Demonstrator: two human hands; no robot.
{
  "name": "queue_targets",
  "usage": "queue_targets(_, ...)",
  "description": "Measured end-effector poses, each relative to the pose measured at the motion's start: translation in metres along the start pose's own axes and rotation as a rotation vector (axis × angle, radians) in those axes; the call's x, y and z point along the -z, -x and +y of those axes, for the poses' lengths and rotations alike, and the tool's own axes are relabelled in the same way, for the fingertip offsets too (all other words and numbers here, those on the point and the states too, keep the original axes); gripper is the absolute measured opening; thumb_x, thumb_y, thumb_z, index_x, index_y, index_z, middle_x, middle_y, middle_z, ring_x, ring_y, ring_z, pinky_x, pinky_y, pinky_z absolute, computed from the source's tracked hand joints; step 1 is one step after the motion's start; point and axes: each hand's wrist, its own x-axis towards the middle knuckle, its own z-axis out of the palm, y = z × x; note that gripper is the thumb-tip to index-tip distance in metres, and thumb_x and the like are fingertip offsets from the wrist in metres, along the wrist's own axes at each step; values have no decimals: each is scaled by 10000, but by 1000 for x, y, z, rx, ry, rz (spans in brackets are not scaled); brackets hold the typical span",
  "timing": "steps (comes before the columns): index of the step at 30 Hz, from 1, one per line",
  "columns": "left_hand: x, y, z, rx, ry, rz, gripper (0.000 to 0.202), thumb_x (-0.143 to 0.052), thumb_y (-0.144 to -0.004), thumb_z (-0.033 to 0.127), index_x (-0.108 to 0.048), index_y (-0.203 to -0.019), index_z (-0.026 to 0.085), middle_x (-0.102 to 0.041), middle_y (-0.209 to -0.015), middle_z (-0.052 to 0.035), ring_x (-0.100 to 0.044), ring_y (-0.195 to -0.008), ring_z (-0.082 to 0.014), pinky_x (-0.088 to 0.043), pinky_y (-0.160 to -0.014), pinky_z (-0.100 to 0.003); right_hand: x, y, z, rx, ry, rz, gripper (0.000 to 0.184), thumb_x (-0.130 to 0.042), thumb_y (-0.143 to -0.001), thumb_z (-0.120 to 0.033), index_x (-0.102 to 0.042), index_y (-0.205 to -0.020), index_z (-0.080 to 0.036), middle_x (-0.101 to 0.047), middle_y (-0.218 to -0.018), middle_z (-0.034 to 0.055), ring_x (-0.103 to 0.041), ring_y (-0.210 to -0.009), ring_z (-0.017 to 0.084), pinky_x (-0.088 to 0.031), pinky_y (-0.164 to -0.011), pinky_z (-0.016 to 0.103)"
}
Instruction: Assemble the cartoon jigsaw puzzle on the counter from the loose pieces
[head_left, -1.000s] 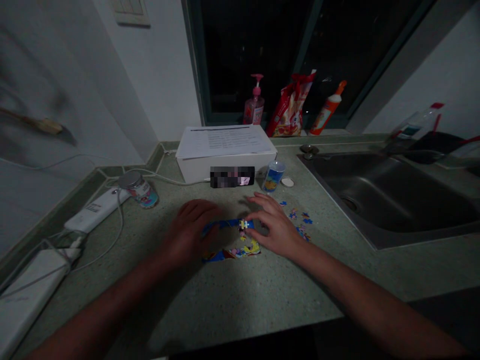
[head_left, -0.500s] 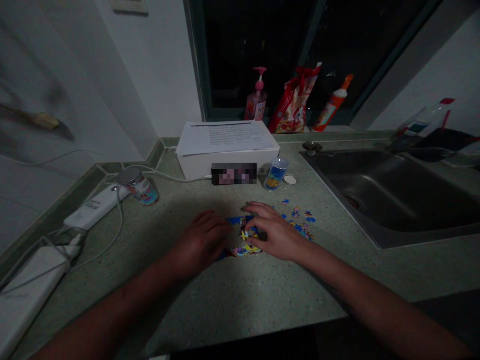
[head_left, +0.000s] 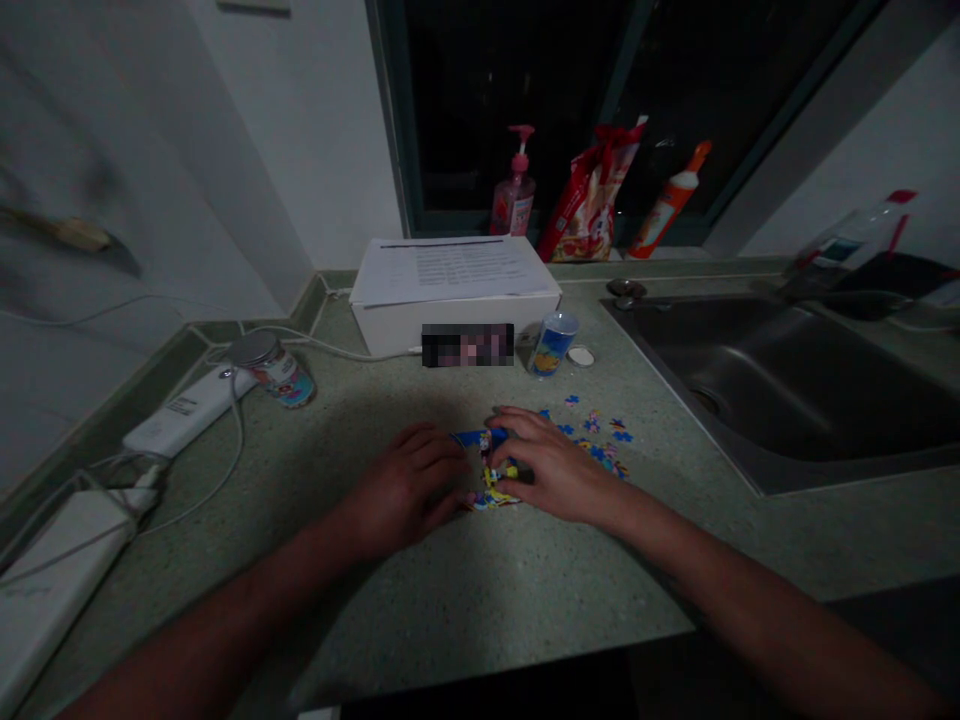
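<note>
Our left hand (head_left: 409,488) has slid in closer since a moment ago, fingers loosely curled at the edge of the jigsaw pieces (head_left: 496,487) on the speckled countertop (head_left: 360,600). Our right hand (head_left: 555,467) has its fingers resting on top; can't tell if they're pinching anything.

A small joined patch of jigsaw puzzle (head_left: 496,488) lies flat under the right hand's fingers (head_left: 525,430), with the left hand's fingers (head_left: 450,468) just beside it. It shows a blue strip along the top and yellow and pink patches, though the dim light blurs the picture. Loose puzzle pieces (head_left: 596,440), mostly blue and pink, lie scattered just past the right fingertips.
</note>
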Motion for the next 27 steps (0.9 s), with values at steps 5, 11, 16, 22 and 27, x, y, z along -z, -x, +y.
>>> queue_targets(5, -1, 0, 1, 3, 6, -18, 162, -709, -1015, 352, -726, -1097, 214, -784, -1125, -87, -731, -1089, -261, -497, -1130, -517, 0, 1, 1, 5, 5, -2, 243, -889, -854, -178, -753, -1038, -260, -656, -1467, 99, -508, -1509, 333, -485, -1194, 602)
queue_targets(11, 0, 0, 1, 10, 5, -41, 168, -687, -1033, 360, -722, -1102, 212, -783, -1135, -88, -732, -1101, -259, -487, -1144, -519, -1, 2, 3, 9, 11, -10, 260, -913, -842, -193, -755, -1040, -253, -661, -1456, 110, -517, -1503, 351, -495, -1192, 597)
queue_targets(16, 1, -1, 3, 15, 14, -58, 152, -677, -1035, 353, -724, -1094, 221, -783, -1120, -78, -731, -1097, -255, -490, -1144, -519, 1, 1, 2, 7, 18, -25, 239, -900, -863, -210, -756, -1049, -257, -651, -1476, 107, -502, -1517, 342, -486, -1206, 599)
queue_targets(22, 0, 0, 2, 6, 15, -60, 136, -689, -1027, 328, -719, -1096, 215, -781, -1142, -78, -722, -1120, -261, -477, -1151, -520, 1, 1, 1, 1, 18, -30, 261, -915, -844, -200, -759, -1046, -256, -663, -1467, 101, -504, -1516, 340, -486, -1204, 595)
queue_targets(27, -1, -1, 2, -9, 17, -60, 138, -678, -1038, 338, -719, -1079, 213, -774, -1110, -71, -719, -1093, -251, -483, -1133, -502, 1, 1, 2, -13, 0, -54, 247, -910, -855, -214, -762, -1050, -248, -659, -1468, 111, -485, -1529, 354, -468, -1213, 595)
